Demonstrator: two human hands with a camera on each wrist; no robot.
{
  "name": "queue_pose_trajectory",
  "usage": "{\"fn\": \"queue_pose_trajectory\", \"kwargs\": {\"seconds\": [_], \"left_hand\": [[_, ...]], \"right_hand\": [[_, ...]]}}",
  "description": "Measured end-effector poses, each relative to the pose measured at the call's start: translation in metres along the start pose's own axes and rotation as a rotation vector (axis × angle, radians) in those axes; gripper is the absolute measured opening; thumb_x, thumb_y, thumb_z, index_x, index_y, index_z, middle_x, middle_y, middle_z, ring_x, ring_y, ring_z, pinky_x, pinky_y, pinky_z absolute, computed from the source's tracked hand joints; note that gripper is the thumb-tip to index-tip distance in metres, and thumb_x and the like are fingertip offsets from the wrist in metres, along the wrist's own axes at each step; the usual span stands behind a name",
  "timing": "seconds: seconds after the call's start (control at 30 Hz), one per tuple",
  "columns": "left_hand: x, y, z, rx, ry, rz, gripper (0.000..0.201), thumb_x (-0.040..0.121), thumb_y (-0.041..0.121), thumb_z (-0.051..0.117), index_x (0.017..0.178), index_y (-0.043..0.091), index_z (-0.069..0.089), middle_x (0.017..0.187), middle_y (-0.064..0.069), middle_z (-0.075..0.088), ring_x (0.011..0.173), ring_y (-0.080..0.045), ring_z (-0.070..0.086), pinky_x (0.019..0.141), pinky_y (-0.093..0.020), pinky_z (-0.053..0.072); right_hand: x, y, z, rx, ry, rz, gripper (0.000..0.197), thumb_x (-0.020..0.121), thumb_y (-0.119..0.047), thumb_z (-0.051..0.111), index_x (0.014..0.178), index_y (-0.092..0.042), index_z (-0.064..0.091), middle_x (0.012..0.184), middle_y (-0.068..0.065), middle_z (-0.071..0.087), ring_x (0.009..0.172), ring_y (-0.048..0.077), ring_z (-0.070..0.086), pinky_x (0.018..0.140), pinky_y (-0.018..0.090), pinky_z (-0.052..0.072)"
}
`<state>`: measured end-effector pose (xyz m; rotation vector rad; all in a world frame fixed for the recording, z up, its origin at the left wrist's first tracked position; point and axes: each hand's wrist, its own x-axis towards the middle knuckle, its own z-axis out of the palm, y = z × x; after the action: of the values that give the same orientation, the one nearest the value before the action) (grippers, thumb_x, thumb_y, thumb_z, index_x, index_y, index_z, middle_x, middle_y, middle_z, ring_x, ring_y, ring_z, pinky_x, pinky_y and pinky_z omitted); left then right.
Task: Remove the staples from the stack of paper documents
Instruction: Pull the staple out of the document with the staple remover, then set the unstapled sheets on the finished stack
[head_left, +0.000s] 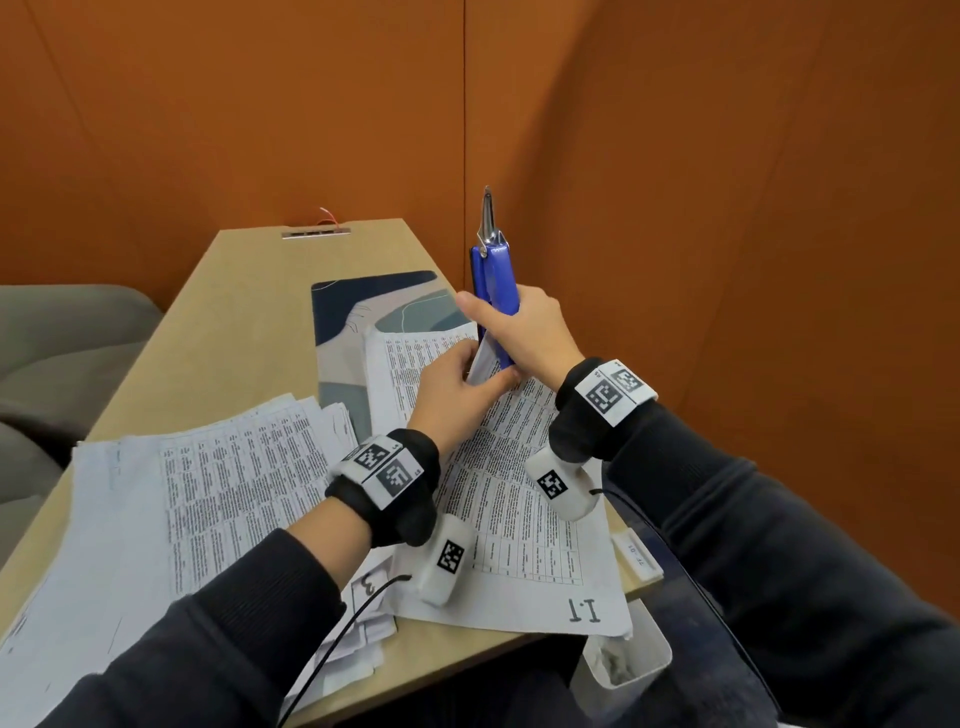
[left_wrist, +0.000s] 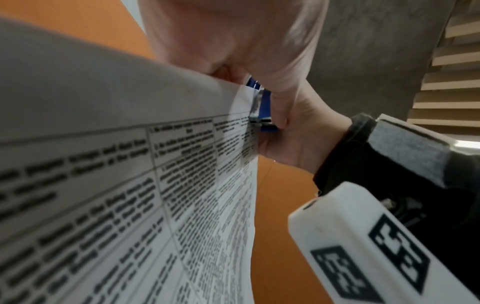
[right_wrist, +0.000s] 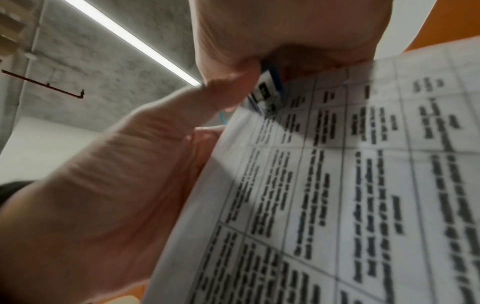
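Two hands (head_left: 488, 358) on one blue staple remover (head_left: 494, 291)

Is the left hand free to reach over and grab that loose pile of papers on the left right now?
Probably not yet: the left hand pinches the corner of the document by the blue staple remover. The pile lies uncovered beside it.

left hand (head_left: 453, 387): fingers pinched, palm down | right hand (head_left: 524, 332): fist curled, raised
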<state>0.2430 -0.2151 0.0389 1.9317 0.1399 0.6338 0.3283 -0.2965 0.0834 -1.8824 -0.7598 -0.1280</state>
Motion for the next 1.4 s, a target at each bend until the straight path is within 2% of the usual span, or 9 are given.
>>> {"fn": "queue_pose_trajectory", "kwargs": {"seconds": [0.23, 0.43, 0.6, 0.73, 0.83, 1.03, 1.17, 1.3, 1.4], "left_hand": [[-0.001, -0.003, 0.005, 0.027, 0.032, 0.018, 0.026, 0.082, 0.03, 0.071, 0.093, 0.009, 0.06, 0.083, -0.002, 0.064, 0.07, -0.007, 0.056, 0.062, -0.018, 0.044], [-0.003, -0.01, 0.006, 0.032, 0.052, 0.006, 0.021, 0.085, 0.029, 0.067, 0.089, 0.013, 0.055, 0.077, 0.005, 0.059, 0.068, -0.004, 0.053, 0.061, -0.013, 0.041], [0.009, -0.028, -0.013, 0.192, -0.423, -0.279, 0.053, 0.086, 0.012, 0.064, 0.131, 0.016, 0.035, 0.116, -0.004, 0.06, 0.099, -0.02, 0.063, 0.085, -0.039, 0.055], [0.032, -0.034, -0.038, 0.198, -0.142, -0.277, 0.016, 0.089, 0.007, 0.051, 0.104, 0.013, 0.053, 0.107, -0.011, 0.063, 0.101, -0.032, 0.06, 0.089, -0.045, 0.051], [0.073, -0.035, -0.058, 0.093, 0.016, -0.306, 0.031, 0.088, 0.002, 0.047, 0.117, 0.011, 0.053, 0.112, -0.006, 0.061, 0.104, -0.029, 0.059, 0.091, -0.044, 0.05], [0.165, -0.081, -0.081, 0.286, 0.059, -0.418, 0.028, 0.086, -0.002, 0.042, 0.11, 0.005, 0.055, 0.11, -0.017, 0.061, 0.103, -0.036, 0.058, 0.085, -0.045, 0.049], [0.167, -0.114, -0.089, 0.44, -0.118, -0.523, 0.03, 0.087, 0.002, 0.055, 0.117, 0.004, 0.053, 0.105, -0.017, 0.062, 0.096, -0.033, 0.061, 0.081, -0.039, 0.052], [0.152, -0.123, -0.116, 0.446, 0.018, -0.516, 0.034, 0.085, 0.02, 0.059, 0.114, 0.002, 0.054, 0.106, -0.017, 0.058, 0.104, -0.034, 0.055, 0.085, -0.035, 0.043], [0.121, -0.109, -0.151, 0.18, 0.047, -0.598, 0.021, 0.088, 0.017, 0.061, 0.107, 0.009, 0.055, 0.106, -0.011, 0.052, 0.103, -0.026, 0.048, 0.088, -0.035, 0.039]], "right_hand": [[-0.002, 0.001, 0.004, 0.061, 0.042, 0.035, 0.046, 0.091, -0.036, 0.066, 0.057, -0.02, 0.04, 0.053, -0.007, 0.039, 0.048, 0.009, 0.037, 0.05, 0.015, 0.034], [0.003, 0.007, 0.016, 0.095, 0.029, 0.024, 0.043, 0.09, -0.04, 0.066, 0.062, -0.014, 0.046, 0.055, -0.004, 0.04, 0.054, 0.013, 0.039, 0.056, 0.026, 0.037], [0.014, 0.015, 0.014, 0.047, 0.124, 0.11, 0.041, 0.092, -0.05, 0.058, 0.065, -0.021, 0.047, 0.061, -0.005, 0.051, 0.055, 0.012, 0.048, 0.06, 0.031, 0.046], [0.032, 0.024, 0.003, 0.371, 0.458, 0.18, 0.021, 0.095, -0.043, 0.057, 0.081, -0.027, 0.054, 0.073, -0.006, 0.057, 0.067, 0.012, 0.057, 0.071, 0.033, 0.052], [0.042, 0.034, -0.008, 0.54, 0.571, 0.24, 0.017, 0.095, -0.042, 0.057, 0.091, -0.026, 0.054, 0.077, -0.006, 0.054, 0.069, 0.01, 0.055, 0.072, 0.029, 0.05], [0.043, 0.067, -0.002, 0.599, 0.452, 0.485, 0.024, 0.094, -0.046, 0.058, 0.085, -0.025, 0.05, 0.073, -0.004, 0.046, 0.065, 0.012, 0.048, 0.065, 0.026, 0.044], [0.034, 0.082, 0.016, 0.601, 0.348, 0.584, 0.026, 0.093, -0.047, 0.059, 0.086, -0.024, 0.048, 0.076, -0.002, 0.049, 0.068, 0.012, 0.05, 0.068, 0.027, 0.046], [0.031, 0.073, 0.044, 0.629, 0.208, 0.616, 0.026, 0.092, -0.046, 0.06, 0.092, -0.021, 0.055, 0.078, -0.002, 0.059, 0.071, 0.014, 0.06, 0.068, 0.028, 0.05], [0.027, 0.05, 0.078, 0.757, 0.031, 0.614, 0.024, 0.093, -0.041, 0.062, 0.1, -0.018, 0.061, 0.09, 0.003, 0.068, 0.09, 0.024, 0.066, 0.092, 0.042, 0.055]]}}
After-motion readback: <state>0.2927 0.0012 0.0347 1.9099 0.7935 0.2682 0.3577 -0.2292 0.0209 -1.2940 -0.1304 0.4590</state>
